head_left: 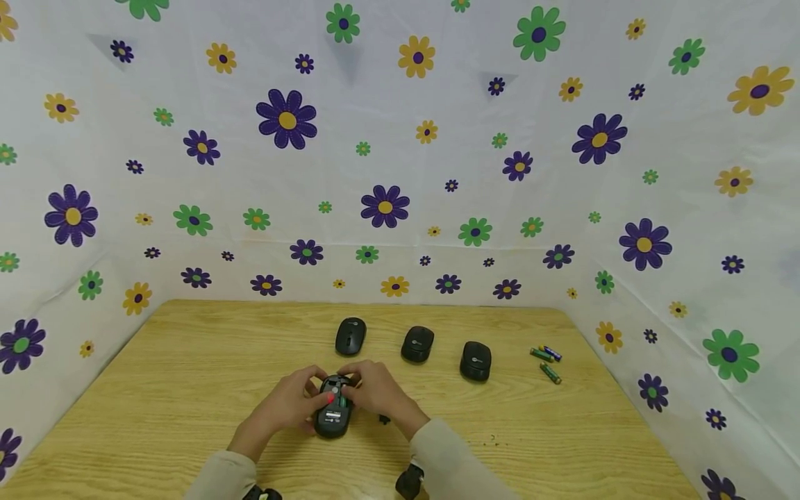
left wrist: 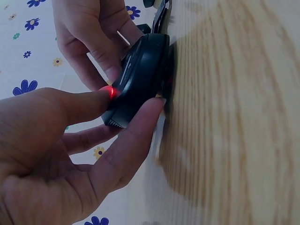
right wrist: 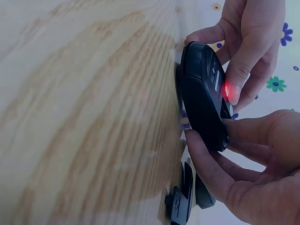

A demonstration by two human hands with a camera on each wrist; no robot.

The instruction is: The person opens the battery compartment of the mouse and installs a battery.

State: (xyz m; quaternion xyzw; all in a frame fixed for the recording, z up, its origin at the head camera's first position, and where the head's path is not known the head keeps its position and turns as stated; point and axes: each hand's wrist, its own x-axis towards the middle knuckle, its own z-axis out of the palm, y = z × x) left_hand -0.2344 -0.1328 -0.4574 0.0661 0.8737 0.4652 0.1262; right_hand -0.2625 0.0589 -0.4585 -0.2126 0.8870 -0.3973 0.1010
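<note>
A black computer mouse [head_left: 332, 420] is held underside up, close over the table, between both hands. Green shows in the open slot in its underside, beside the right thumb. My left hand [head_left: 289, 401] grips the mouse's left side, its thumb [left wrist: 86, 104] on the underside, lit red by the mouse's light. From the other side my right hand [head_left: 377, 390] holds the far end, thumb at the slot and fingers around the edge [right wrist: 206, 161]. A small black piece [head_left: 384, 419] lies on the table by the right wrist; the right wrist view shows a flat black part [right wrist: 180, 206] there.
Three more black mice stand farther back: one at the left [head_left: 351, 337], one mid-row [head_left: 417, 344], one at the right [head_left: 476, 361]. Several batteries [head_left: 550, 373] lie on the right of the wooden table [head_left: 206, 347]. Flowered white cloth [head_left: 387, 167] walls the back and sides.
</note>
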